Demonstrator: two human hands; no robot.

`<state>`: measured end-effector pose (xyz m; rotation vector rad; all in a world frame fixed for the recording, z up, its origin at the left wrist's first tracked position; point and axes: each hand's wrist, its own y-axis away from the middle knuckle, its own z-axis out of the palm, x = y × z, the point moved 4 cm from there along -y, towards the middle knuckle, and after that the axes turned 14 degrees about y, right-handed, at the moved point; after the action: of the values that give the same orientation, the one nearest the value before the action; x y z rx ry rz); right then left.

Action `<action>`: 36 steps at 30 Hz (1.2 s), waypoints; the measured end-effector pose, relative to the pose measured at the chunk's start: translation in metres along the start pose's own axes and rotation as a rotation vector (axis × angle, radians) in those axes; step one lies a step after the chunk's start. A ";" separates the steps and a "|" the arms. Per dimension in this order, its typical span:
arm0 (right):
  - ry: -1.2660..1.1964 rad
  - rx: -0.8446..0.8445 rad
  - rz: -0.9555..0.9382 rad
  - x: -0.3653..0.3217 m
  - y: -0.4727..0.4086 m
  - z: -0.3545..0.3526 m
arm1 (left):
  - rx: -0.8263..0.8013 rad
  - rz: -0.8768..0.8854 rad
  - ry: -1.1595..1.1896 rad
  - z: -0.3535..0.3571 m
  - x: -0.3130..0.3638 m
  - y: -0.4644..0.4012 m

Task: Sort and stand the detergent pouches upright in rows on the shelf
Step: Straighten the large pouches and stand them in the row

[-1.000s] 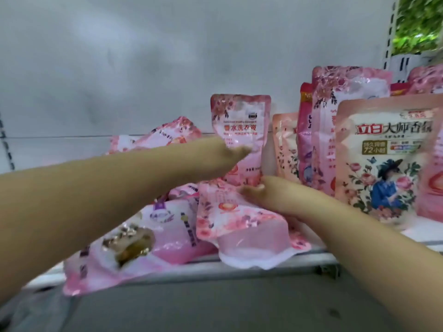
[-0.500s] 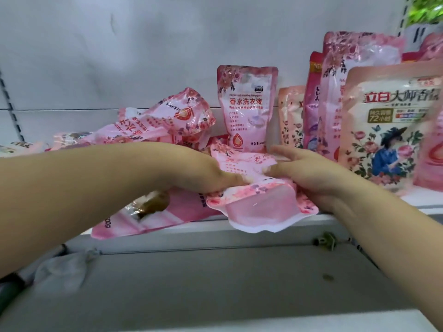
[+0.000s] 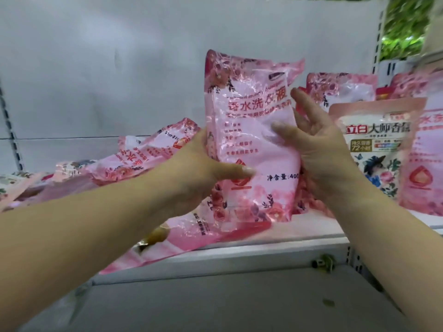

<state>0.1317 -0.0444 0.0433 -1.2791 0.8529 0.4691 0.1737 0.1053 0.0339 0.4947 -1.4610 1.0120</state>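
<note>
Two bare arms, no sleeves.
I see left hand (image 3: 191,171) & right hand (image 3: 321,149): no gloves, rings, watch.

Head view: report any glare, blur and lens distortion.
Head view: glare streaks the film of the held pink pouch, smearing its upper text; the toppled pouches at left and the plants top right are blurred; the wide lens bows the shelf upright.

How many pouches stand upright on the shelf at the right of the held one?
3 at least: a pink one behind the right hand, the white flower-printed pouch in front, and a pink one at the frame's edge. More may be hidden behind them.
</note>
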 end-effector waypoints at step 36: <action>0.328 0.306 0.439 0.132 -0.074 -0.002 | 0.147 -0.001 -0.350 -0.023 -0.053 -0.107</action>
<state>0.2666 -0.0843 -0.0118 -0.8939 1.4394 0.4559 0.2818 0.0534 0.0123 0.8103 -1.6993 1.0747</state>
